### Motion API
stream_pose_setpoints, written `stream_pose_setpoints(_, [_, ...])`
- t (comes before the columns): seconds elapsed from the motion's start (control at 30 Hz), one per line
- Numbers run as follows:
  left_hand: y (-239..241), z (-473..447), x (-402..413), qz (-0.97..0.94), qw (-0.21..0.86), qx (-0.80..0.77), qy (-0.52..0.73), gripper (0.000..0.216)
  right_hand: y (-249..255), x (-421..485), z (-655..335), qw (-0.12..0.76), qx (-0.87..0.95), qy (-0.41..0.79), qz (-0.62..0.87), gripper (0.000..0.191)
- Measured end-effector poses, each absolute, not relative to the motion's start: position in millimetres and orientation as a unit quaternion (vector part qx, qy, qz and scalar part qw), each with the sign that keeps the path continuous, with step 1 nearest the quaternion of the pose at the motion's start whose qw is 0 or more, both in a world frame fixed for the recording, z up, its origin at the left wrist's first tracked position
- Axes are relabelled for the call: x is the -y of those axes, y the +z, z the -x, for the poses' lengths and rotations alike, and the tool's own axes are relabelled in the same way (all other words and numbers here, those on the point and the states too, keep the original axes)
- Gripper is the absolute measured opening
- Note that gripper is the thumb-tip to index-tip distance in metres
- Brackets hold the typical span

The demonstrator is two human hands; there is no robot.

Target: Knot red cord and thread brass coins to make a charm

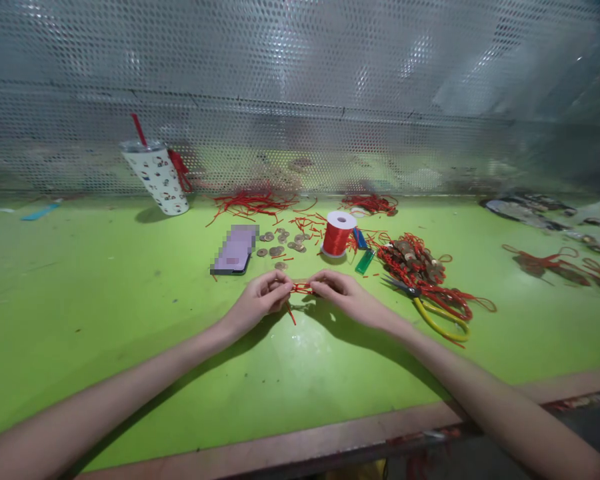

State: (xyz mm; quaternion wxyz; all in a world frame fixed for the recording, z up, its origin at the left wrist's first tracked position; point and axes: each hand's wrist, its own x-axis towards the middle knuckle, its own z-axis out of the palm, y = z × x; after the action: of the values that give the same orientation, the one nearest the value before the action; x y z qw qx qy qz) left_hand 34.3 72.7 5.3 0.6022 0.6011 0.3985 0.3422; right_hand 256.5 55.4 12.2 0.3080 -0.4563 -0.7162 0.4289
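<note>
A looped red cord (302, 288) is stretched between my two hands, just above the green tabletop. My left hand (267, 293) pinches its left end, and a loose tail dangles below those fingers. At the other end my right hand (337, 291) is closed on the cord between thumb and fingers. Several round coins (280, 251) lie behind my hands. A spool of red cord (336, 239) stands upright past my right hand. Yellow-handled scissors (430, 310) rest to the right, beside a pile of coins tied with red cord (413, 260).
A phone (235, 250) lies behind my left hand. Green (365, 262) and blue (360, 239) lighters lie by the spool. Cut red cords (255, 202) are scattered along the back. A white tumbler (159, 179) with a straw stands before a perforated metal panel (290, 87).
</note>
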Motion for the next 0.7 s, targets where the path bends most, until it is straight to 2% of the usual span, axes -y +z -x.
stream_pose_setpoints(0.13, [3,-33,-73,-0.614,0.566,-0.404,0.375,0.024,16,-54,-257,0.282,0.714,0.457,0.45,0.029])
stream_pose_setpoints(0.37, [-2,-34,-72,-0.624,0.566,-0.381,0.381,0.023,15,-55,-259,0.262,0.672,0.555,0.415,0.03])
stream_pose_setpoints(0.6, [-3,-34,-71,-0.608,0.593,-0.367,0.379,0.027,11,-52,-252,0.31,0.635,0.596,0.382,0.022])
stream_pose_setpoints(0.7, [1,-34,-69,-0.612,0.586,-0.36,0.391,0.025,9,-50,-249,0.32,0.616,0.608,0.384,0.026])
